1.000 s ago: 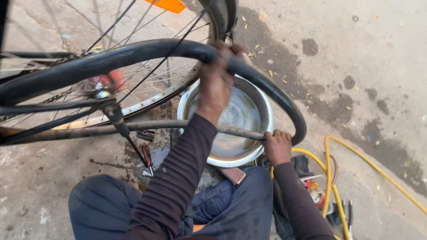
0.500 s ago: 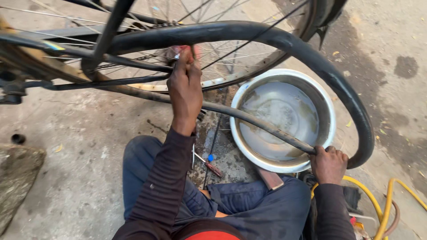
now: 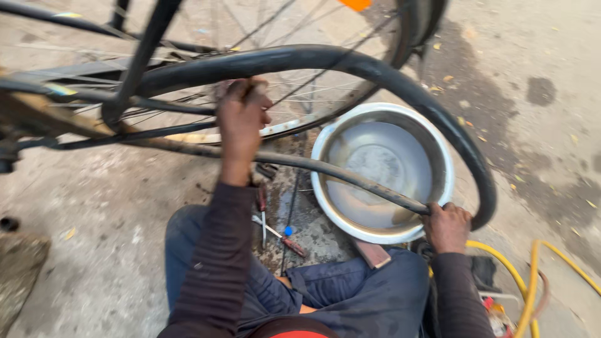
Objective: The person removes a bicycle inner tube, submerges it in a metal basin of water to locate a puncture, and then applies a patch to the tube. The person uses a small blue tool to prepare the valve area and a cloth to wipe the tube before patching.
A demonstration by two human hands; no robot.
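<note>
A black rubber inner tube [image 3: 400, 81] loops out from a bicycle wheel [image 3: 300, 119] and over a metal basin [image 3: 438, 156] of water. My left hand [image 3: 241, 119] is raised and grips the tube's upper run near the wheel rim. My right hand [image 3: 447, 225] holds the tube's lower run at the basin's near edge. The tube curves round on the right between both hands. I sit on the ground in dark blue trousers, the basin just past my knees.
The bicycle frame [image 3: 134, 69] crosses the upper left. Small hand tools [image 3: 275, 231] lie on wet concrete between my legs and the wheel. A yellow hose [image 3: 538, 275] coils at the lower right beside other bits of gear.
My left hand has moved along the tube toward the wheel's left side, and the view has swung left. My right hand stays at the basin's near edge, still holding the tube.
</note>
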